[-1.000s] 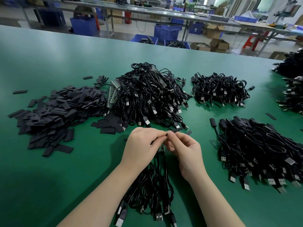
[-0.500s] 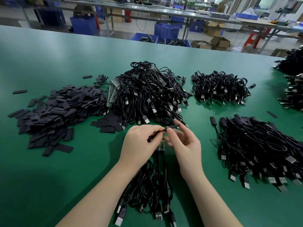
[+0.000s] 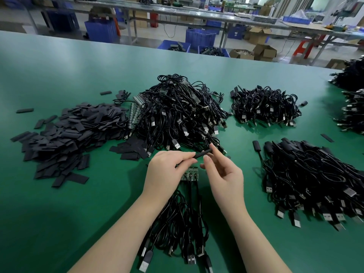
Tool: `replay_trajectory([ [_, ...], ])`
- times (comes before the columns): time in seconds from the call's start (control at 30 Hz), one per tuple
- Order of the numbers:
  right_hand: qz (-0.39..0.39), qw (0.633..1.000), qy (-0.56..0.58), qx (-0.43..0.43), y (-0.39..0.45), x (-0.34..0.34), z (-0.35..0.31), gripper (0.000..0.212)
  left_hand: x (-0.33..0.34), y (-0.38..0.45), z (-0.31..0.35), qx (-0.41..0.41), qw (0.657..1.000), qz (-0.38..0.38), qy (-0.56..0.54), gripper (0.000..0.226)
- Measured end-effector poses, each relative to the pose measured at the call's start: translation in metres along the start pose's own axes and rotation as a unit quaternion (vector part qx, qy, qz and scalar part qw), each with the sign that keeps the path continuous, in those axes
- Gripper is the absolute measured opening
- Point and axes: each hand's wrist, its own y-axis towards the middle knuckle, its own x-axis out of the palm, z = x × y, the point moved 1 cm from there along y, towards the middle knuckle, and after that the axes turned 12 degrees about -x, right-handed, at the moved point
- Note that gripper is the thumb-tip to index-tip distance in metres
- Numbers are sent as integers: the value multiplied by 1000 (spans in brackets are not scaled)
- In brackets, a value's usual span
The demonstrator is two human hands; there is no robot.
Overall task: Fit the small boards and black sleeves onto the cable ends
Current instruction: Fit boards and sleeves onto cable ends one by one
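A black sleeve (image 3: 202,153) lies between my hands above the green table, slid over a cable end. My left hand (image 3: 167,170) pinches its near end and the cable. My right hand (image 3: 222,174) touches the far end with its index finger, thumb just below, other fingers spread. Under my hands lie a few small green boards (image 3: 190,174) joined to black USB cables (image 3: 183,223) that run toward me. A heap of flat black sleeves (image 3: 65,134) sits at the left. A big tangle of cables (image 3: 181,113) lies straight ahead.
Finished-looking cable piles lie at the right (image 3: 309,180) and far centre-right (image 3: 264,105), with more at the right edge (image 3: 352,107). Strips of small boards (image 3: 135,111) poke out beside the big tangle. Beyond the table edge stand blue crates (image 3: 200,38) and benches.
The sleeve has slid further along the cable and now shows full length between my hands. My right hand has loosened its pinch and shifted right; the view tipped slightly.
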Motion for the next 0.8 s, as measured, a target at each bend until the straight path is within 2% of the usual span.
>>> replay_trajectory([
  [0.3,-23,999,-27,8,0,1,-2,49,0,2,-3,-27,999,-32,-5,16],
  [0.47,-25,999,-22,34,0,-2,7,41,-2,2,-5,-36,999,-29,-1,14],
  [0.57,-44,998,-16,41,-2,2,7,48,-1,2,-3,-35,999,-31,-1,15],
  [0.7,-47,999,-26,4,-5,2,2,54,0,1,-2,-33,999,-33,4,16],
  [0.8,-56,998,-27,19,-4,0,0,53,1,1,-3,-36,999,-38,5,16],
])
